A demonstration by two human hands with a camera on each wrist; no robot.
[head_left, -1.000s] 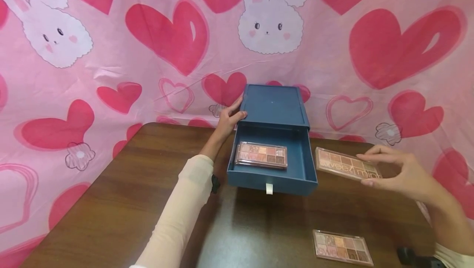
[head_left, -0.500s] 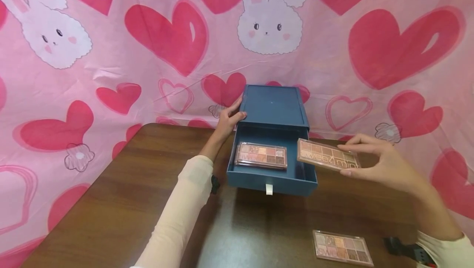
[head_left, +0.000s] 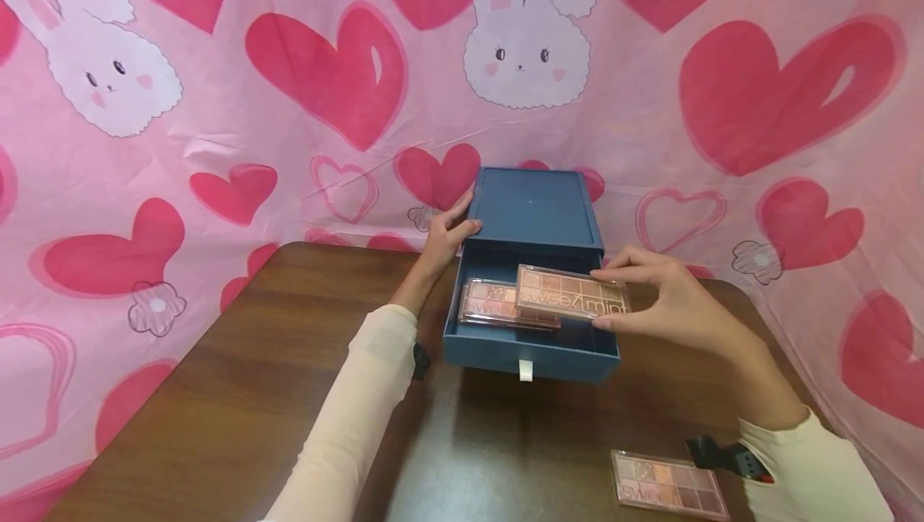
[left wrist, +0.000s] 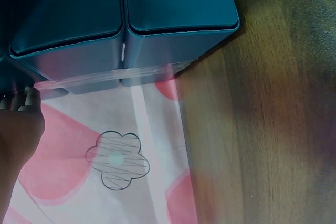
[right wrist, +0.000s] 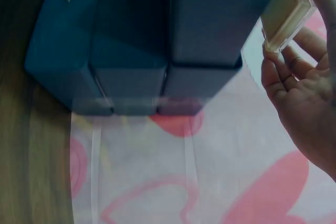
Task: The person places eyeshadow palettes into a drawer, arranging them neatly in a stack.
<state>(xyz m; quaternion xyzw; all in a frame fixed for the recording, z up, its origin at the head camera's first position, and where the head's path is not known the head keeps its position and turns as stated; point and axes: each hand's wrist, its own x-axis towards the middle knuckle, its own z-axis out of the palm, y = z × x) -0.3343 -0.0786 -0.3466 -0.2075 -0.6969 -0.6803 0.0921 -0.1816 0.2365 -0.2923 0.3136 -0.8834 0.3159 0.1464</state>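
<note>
A blue drawer box stands at the back of the table with its top drawer pulled out. My left hand rests against the box's left side, thumb at the top edge; in the left wrist view only part of this hand shows. My right hand pinches the right end of an eyeshadow palette between thumb and fingers, tilted over the drawer. Inside the drawer at the left lie stacked eyeshadow palettes, partly hidden by the held one. The right wrist view shows the held palette edge-on.
Another eyeshadow palette lies on the wooden table at front right, near the right wrist's black strap. A white pull tab hangs from the drawer front. Lower drawers sit beneath. A pink heart-patterned cloth hangs behind.
My right hand has moved left, bringing the held palette from right of the drawer to above it, overlapping the stacked palettes in view. The left hand and the box have stayed still.
</note>
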